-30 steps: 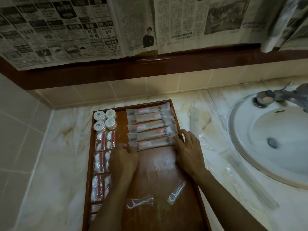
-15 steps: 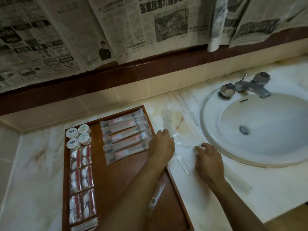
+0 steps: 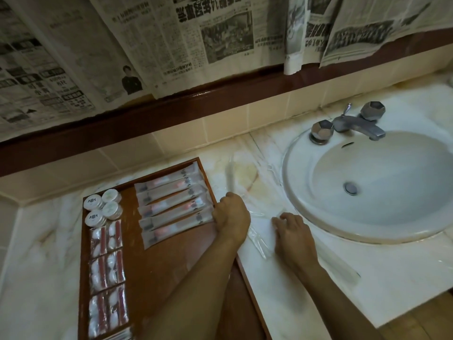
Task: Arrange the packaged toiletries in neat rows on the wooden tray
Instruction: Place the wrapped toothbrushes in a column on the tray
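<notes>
The wooden tray (image 3: 159,271) lies on the marble counter. Several toothbrush packets (image 3: 171,204) sit stacked in a row at its far end. Round white tins (image 3: 101,208) and cotton packets (image 3: 106,268) line its left side. My left hand (image 3: 231,217) hovers over the tray's right rim with bent fingers whose tips are hidden. My right hand (image 3: 293,233) rests on the counter beside the sink, its arched fingertips touching clear packets (image 3: 259,241) that lie loose between my hands.
The white sink (image 3: 367,187) with a metal tap (image 3: 353,126) fills the right. More clear packets (image 3: 230,175) lie on the counter (image 3: 39,241) behind my left hand. Newspaper sheets (image 3: 196,40) hang on the wall above a dark wooden ledge.
Both hands left the toothbrush packets and moved right, the left to the tray's right rim, the right onto the counter by the sink. My view swung right.
</notes>
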